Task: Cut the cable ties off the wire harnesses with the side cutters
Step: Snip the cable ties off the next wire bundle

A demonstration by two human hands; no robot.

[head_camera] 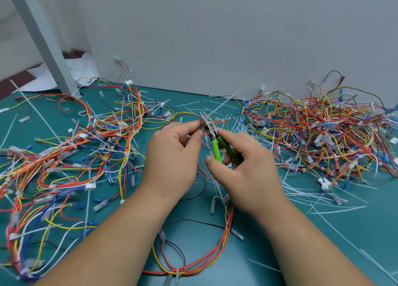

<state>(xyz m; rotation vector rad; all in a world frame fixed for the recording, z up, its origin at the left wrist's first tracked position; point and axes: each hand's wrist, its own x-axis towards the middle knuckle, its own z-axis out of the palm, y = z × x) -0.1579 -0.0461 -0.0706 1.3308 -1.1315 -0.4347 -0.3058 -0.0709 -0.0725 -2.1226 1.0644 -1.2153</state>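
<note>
The side cutters [212,134] sit just toward 12 o'clock from the middle of the view, their green handles angled down toward 5 o'clock into the right hand [247,173]. Its fingers [227,135] curl round the handles, with the thumb against the near one. The handles stand close and the jaws look almost closed, though we cannot tell whether a tie lies between them. The left hand [172,156], at 9 o'clock of the cutter head, pinches the held harness [193,268] between thumb and fingertips [199,134] right beside the jaws. That harness seems to loop away toward 6 o'clock over the counter [323,253].

We judge the harness light and floppy, its thin wires apt to slide and splay, so it is best pinched close beside the tie. The ties look thin and stiff and should snip easily, but insulation nicks easily too. More wire harnesses [86,147] lie at 9 o'clock, a tangled heap [323,132] at 3 o'clock, and cut ties [301,192] at 4 o'clock.
</note>
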